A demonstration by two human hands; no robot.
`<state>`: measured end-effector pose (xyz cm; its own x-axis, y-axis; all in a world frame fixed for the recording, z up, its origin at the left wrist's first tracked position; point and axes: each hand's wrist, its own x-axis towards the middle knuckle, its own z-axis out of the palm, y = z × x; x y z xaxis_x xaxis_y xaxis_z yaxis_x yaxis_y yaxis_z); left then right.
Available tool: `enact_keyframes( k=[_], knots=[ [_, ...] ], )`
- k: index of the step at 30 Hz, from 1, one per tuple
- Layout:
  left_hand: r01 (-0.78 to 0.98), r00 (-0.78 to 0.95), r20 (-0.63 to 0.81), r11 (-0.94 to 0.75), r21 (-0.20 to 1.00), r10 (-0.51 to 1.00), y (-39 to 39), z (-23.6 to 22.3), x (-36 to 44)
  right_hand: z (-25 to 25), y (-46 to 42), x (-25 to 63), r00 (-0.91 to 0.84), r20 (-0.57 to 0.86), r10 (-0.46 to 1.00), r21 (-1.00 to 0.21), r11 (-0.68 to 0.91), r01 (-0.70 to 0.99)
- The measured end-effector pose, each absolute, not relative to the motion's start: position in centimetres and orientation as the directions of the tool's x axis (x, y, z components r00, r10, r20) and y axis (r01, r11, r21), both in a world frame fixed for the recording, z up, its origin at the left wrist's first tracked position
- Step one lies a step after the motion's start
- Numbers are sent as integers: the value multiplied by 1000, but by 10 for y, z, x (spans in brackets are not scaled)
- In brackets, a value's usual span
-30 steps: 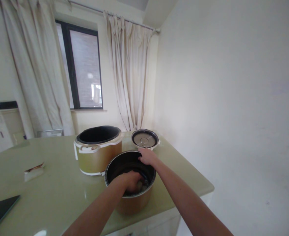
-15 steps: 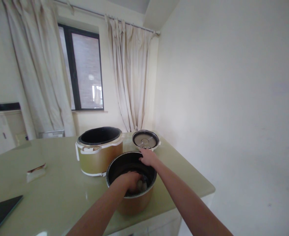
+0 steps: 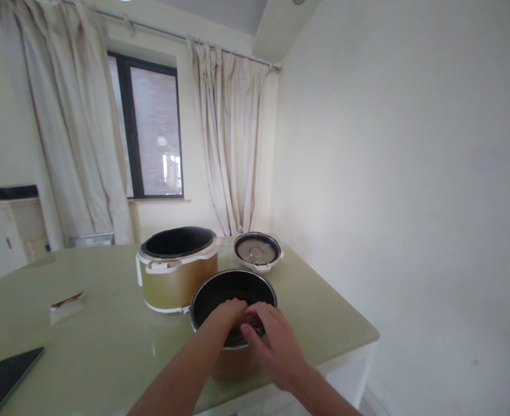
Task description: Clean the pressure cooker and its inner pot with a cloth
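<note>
A dark-lined inner pot [image 3: 203,297] with a copper-coloured outside stands at the table's near right edge. My left hand [image 3: 232,312] is down inside it, its fingers curled; what they hold, if anything, is hidden. My right hand [image 3: 276,341] reaches over the pot's near right rim, close to the left hand. Its thumb and fingers are apart, with the fingertips over the opening. Behind to the left sits a gold and white cooker body [image 3: 181,283] with a dark open top. A round lid [image 3: 257,251] lies beyond the pot.
All of this rests on a pale green glossy table [image 3: 120,358], whose right corner is near a white wall [image 3: 402,173]. At the left lie a dark flat panel [image 3: 7,375] and a small packet with a brown strip [image 3: 66,303].
My right hand has come off the pot's far right rim and moved toward me, over the near right side beside my left hand. The left hand stays inside the pot.
</note>
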<state>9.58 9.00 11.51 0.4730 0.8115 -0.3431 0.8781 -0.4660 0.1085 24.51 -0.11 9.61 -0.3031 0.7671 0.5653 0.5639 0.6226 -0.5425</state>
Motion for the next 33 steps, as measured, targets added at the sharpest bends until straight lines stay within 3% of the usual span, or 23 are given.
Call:
enact_keyframes(
  k=[4,9,11,16,24,29,33],
  knots=[
    [877,449,-419,-478,40,789,85,130,89,73,-6,238,-301,651,697,-382,643,664],
    [874,393,-544,-486,-30,741,81,144,64,79,11,238,-325,627,708,-270,589,761],
    [886,364,-497,-457,-77,788,79,147,54,81,15,238,-363,621,695,-230,604,763],
    [892,377,-190,-411,-189,907,77,148,39,77,27,234,-428,661,617,-181,684,707],
    [766,558,3,-513,-386,830,85,137,2,70,57,226,-394,761,515,-204,768,607],
    [815,527,148,-449,-367,837,79,164,-21,67,72,228,-417,774,477,-210,814,542],
    [865,465,49,-441,-240,884,63,175,-26,65,80,232,-442,766,467,-211,832,513]
  ],
)
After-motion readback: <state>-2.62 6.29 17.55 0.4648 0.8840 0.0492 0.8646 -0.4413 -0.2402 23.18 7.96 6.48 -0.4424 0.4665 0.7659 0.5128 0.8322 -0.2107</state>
